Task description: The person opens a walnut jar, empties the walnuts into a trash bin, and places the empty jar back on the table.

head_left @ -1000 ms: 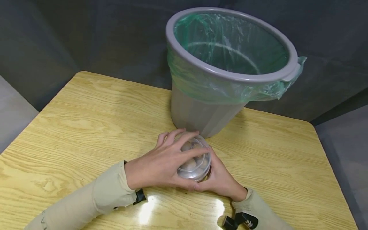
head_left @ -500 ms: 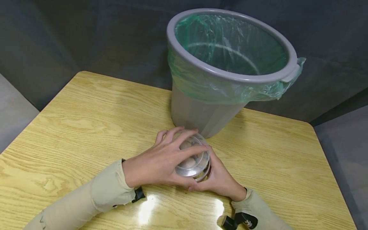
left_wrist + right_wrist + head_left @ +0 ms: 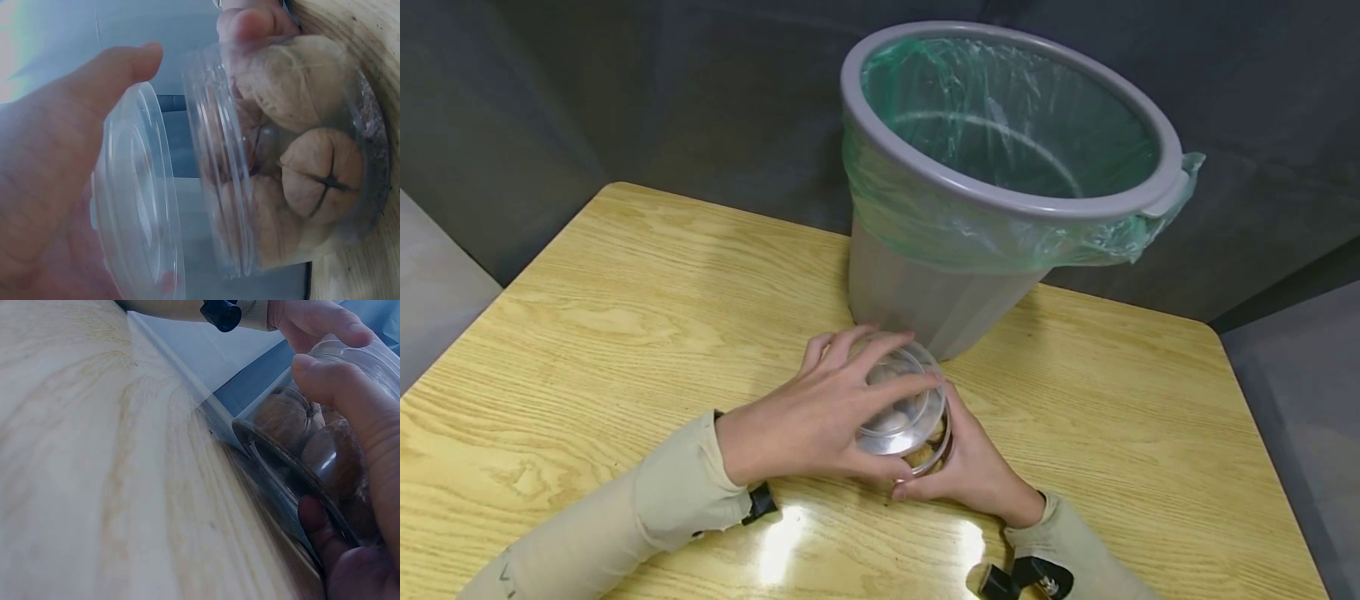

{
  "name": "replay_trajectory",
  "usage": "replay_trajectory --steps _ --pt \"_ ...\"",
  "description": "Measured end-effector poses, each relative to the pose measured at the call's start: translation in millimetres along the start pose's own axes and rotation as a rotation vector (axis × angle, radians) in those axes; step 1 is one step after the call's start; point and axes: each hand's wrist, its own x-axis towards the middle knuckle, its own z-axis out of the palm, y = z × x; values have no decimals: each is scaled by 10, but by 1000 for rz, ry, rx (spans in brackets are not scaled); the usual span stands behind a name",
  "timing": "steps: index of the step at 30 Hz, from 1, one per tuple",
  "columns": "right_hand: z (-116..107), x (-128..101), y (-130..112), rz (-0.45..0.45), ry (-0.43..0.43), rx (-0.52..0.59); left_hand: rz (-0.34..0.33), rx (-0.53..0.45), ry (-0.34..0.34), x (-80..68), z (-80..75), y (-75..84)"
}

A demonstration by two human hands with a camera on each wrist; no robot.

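Jar point(image 3: 290, 156) in front of me over the table point(image 3: 625, 333), can't tell if its base touches. Walnuts point(image 3: 324, 172) inside, one with dark cross-shaped cracks. Right hand point(image 3: 973, 467) curled round the jar's side from 4 o'clock. Lid point(image 3: 144, 187) off, tilted, just above the mouth, gap visible from my left wrist. Left hand point(image 3: 842, 408) holds lid from 9 o'clock, fingers spread wide. Bin point(image 3: 910, 292) near, 12 to 1 o'clock from jar, green liner point(image 3: 955, 237) folded over rim. Pale sleeves point(image 3: 670, 492) on both arms.
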Motion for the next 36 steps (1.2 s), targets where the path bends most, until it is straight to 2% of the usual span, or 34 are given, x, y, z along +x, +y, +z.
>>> replay_trajectory --steps 36 --pt "1 -1 2 4 2 12 -3 21 29 -6 -54 -16"
